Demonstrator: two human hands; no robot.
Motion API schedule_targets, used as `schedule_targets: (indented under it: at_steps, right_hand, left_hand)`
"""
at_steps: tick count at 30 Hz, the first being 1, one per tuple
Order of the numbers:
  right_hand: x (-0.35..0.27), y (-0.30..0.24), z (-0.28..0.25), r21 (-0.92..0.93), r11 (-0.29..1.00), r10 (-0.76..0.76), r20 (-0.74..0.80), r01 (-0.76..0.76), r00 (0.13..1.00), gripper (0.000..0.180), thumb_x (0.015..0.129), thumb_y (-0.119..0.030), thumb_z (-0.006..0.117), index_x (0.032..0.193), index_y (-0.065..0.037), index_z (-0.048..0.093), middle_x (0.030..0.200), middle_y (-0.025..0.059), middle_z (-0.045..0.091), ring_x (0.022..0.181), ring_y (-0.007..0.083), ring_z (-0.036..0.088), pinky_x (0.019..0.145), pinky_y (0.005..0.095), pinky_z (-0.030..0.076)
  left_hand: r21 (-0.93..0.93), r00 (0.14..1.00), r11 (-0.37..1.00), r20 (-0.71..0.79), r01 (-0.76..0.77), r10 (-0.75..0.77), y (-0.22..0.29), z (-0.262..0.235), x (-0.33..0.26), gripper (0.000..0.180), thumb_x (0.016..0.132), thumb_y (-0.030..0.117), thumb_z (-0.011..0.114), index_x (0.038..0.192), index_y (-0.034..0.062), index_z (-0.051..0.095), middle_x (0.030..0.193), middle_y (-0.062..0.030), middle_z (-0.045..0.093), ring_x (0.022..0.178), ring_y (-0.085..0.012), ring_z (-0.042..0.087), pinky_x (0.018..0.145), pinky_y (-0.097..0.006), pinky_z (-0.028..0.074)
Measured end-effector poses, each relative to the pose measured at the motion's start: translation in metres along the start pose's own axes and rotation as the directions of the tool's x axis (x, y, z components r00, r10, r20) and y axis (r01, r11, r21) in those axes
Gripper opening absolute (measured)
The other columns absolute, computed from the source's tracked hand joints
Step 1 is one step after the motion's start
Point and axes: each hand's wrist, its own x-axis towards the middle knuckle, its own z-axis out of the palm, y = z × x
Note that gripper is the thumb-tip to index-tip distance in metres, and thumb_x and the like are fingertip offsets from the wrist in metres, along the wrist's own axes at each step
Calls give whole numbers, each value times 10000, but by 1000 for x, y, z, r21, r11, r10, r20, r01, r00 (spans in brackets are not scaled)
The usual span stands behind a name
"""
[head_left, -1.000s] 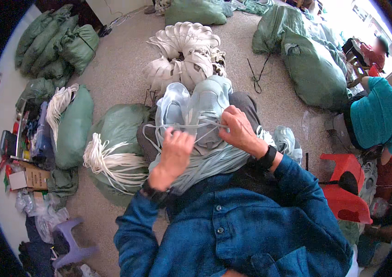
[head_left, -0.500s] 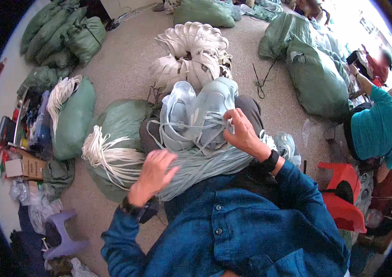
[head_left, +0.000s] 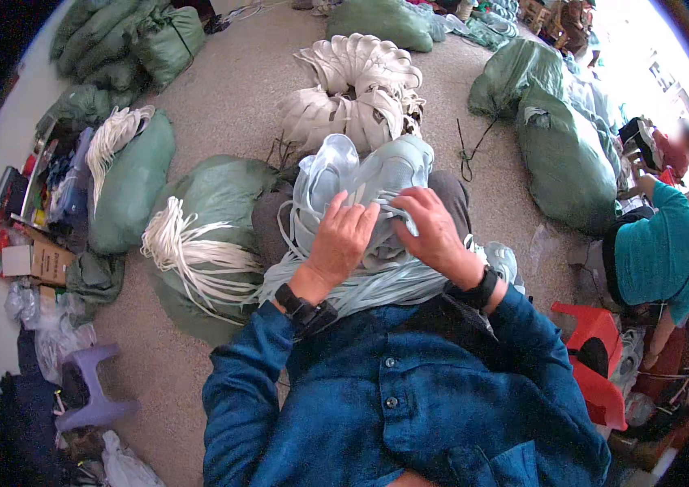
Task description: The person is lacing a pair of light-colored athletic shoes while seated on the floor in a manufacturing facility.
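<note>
A pair of pale blue-grey sneakers rests over my knees, toes pointing away: the left sneaker [head_left: 305,191] and the right sneaker [head_left: 406,162]. Both my hands are at the lacing of the right one. My left hand [head_left: 338,247] has its fingers bent together at a loose shoelace, its fingertips partly hidden. From the other side, my right hand [head_left: 435,231] pinches a pale lace between thumb and fingers. A thick bundle of pale blue laces [head_left: 369,286] lies across my lap below the shoes.
A bunch of white laces [head_left: 190,256] hangs over a green sack [head_left: 223,191] at my left. Beyond my knees, stacked cream shoe pieces [head_left: 357,65] form curved rows on the floor. Large green sacks [head_left: 564,154], a red plastic stool [head_left: 592,349] and a person in teal [head_left: 657,252] are at the right.
My left hand has moved right and forward, from above the lap laces to the right sneaker's lacing. My right hand stays at the lace. The whole view has shifted slightly.
</note>
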Motion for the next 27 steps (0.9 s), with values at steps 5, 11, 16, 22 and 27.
schedule_targets:
  at_steps: [5,11,16,22,27]
  right_hand:
    - [21,5,26,-118,987,-107,57,113,993,323,700,-23,645,1018,-43,593,972,139,569,911,362,551,787,465,458]
    - [13,28,5,455,833,461,-258,-314,849,102,921,-30,498,940,-32,598,877,75,654,751,156,584,679,295,472]
    - [-19,67,-42,858,390,826,-166,-333,539,193,1016,-196,479,949,-71,610,875,74,679,725,132,607,657,294,496]
    - [-70,94,-66,939,163,884,-2,-304,467,209,999,-229,521,956,-46,613,853,87,671,684,163,616,603,305,501]
    - [-83,106,-73,933,26,840,174,-358,514,217,996,-240,534,1038,-40,607,898,76,660,738,160,619,636,306,509]
  left_hand:
    - [-67,1000,998,16,-19,20,0,-21,0,374,831,38,597,1201,-21,600,970,-137,623,891,-295,632,887,-415,511]
    - [-120,990,983,37,140,-136,5,-33,-8,322,847,74,587,1163,18,606,925,-107,603,774,-272,653,657,-384,529]
    - [-303,940,890,114,340,-320,1,-17,-13,204,916,50,575,1110,34,633,932,-142,612,786,-352,630,634,-439,514]
    - [-462,905,785,112,412,-409,-14,3,-18,143,922,56,581,1045,31,650,912,-156,612,821,-377,621,679,-451,495]
    - [-267,937,915,-93,301,-336,-20,5,-5,78,888,66,647,939,14,675,852,-112,606,730,-300,620,629,-379,487]
